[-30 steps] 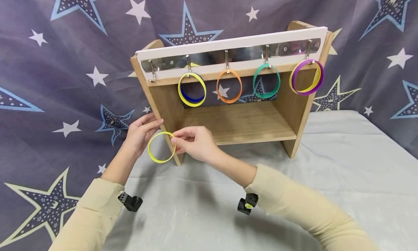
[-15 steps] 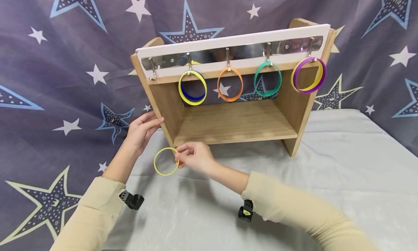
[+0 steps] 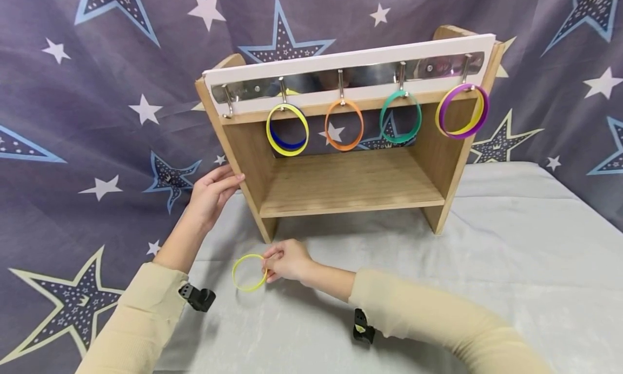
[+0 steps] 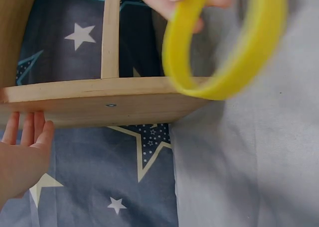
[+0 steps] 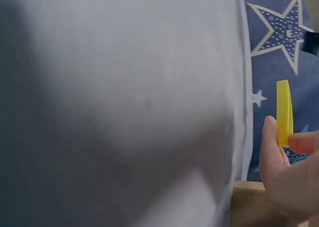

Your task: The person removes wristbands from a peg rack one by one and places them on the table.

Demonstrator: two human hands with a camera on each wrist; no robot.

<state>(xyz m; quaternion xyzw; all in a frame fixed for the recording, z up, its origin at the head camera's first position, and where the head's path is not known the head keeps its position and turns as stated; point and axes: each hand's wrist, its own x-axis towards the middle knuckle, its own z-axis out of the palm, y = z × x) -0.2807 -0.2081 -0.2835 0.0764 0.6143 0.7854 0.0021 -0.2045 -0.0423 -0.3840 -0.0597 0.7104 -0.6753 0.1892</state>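
Observation:
Between its thumb and fingers, my right hand (image 3: pixel 290 260) pinches a yellow ring (image 3: pixel 249 273) by its right side, low in front of the rack's left leg. The same ring (image 5: pixel 284 112) appears nearly edge-on in the right wrist view, and blurred and large in the left wrist view. My left hand (image 3: pixel 209 198) rests its fingertips against the outer left side panel of the wooden rack (image 3: pixel 350 206); in the left wrist view this hand (image 4: pixel 25 155) has nearly straight fingers touching the wood.
Along the rack's top runs a metal hook strip (image 3: pixel 311 82). Its leftmost hook (image 3: pixel 227 102) is bare; the others carry yellow and blue rings, an orange ring (image 3: pixel 359 128), a green ring (image 3: pixel 418 122), and purple and yellow rings. Grey cloth (image 3: pixel 525 255) covers the table; a star-patterned curtain hangs behind.
My right hand has moved down toward the table with the yellow ring, away from the rack's left side. My left hand has stayed on the panel. The head view has shifted slightly.

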